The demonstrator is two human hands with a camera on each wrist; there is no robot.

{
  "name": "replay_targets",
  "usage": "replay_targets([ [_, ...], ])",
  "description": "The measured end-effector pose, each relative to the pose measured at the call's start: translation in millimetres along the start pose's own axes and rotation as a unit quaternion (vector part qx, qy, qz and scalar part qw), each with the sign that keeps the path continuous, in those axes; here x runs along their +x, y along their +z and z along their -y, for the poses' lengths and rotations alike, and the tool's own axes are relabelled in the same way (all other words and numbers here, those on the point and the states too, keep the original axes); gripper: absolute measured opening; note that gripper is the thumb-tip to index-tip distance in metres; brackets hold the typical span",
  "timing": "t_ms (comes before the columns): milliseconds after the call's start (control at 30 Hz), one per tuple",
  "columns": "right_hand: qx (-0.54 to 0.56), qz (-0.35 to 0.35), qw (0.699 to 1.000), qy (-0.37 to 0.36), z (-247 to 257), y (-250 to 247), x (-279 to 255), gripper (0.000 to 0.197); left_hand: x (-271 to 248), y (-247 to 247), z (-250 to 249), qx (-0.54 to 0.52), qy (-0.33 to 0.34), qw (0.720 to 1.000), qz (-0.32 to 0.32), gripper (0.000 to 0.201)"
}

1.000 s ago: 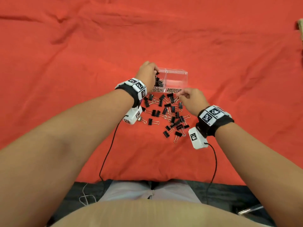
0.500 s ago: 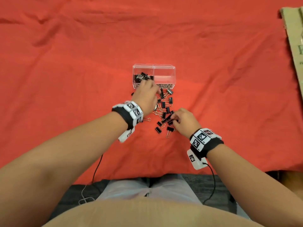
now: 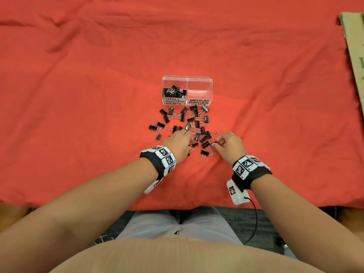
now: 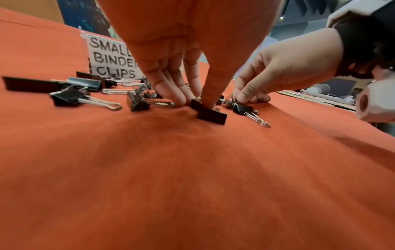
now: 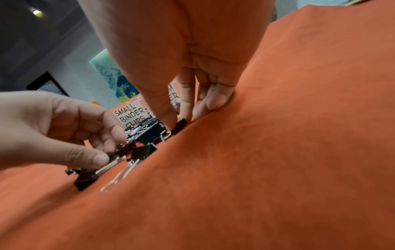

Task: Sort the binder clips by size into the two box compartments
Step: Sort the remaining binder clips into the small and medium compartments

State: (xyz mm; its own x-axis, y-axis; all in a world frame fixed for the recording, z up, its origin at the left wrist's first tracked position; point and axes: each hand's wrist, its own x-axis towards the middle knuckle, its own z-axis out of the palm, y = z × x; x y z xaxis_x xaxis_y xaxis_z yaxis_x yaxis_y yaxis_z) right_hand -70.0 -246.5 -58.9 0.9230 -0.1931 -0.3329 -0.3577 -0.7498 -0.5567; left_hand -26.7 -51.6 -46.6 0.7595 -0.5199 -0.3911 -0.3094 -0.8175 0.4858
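A clear two-compartment box [image 3: 187, 78] stands on the red cloth. Its left compartment, labelled SMALL BINDER CLIPS [image 4: 111, 57], holds several black clips [image 3: 175, 91]; the right one, labelled MEDIUM, shows none. Several black binder clips [image 3: 185, 123] lie scattered in front of it. My left hand [image 3: 189, 134] is down in the near part of the pile, thumb and fingers pinching a black clip [image 4: 210, 114]. My right hand [image 3: 215, 144] is at the pile's near right edge, thumb and forefinger pinching a small black clip [image 5: 180, 125].
Red cloth [image 3: 78, 95] covers the whole table, with wrinkles at the far left. A cardboard sheet [image 3: 352, 46] lies at the far right edge. The table's near edge runs just in front of my lap.
My left hand has come back from the small compartment to the near part of the pile and closed on a clip. My right hand shifted to the pile's near right edge.
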Motion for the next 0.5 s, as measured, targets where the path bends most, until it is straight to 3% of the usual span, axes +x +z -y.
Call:
replay_targets([
  [133,0.027,-0.002,1.000,0.016,2.8,2.4,-0.3,0.012,-1.8,-2.0,0.7,-0.023,-0.035,0.999,-0.002,0.029],
  [300,0.059,0.047,0.997,0.027,4.1,3.5,-4.8,0.016,-3.7,-6.4,1.9,-0.042,-0.065,0.997,0.009,0.027],
  [500,0.213,0.058,0.974,0.056,-1.2,-7.6,7.4,0.019,-1.2,-16.6,-0.3,-0.108,-0.092,0.989,-0.048,0.036],
])
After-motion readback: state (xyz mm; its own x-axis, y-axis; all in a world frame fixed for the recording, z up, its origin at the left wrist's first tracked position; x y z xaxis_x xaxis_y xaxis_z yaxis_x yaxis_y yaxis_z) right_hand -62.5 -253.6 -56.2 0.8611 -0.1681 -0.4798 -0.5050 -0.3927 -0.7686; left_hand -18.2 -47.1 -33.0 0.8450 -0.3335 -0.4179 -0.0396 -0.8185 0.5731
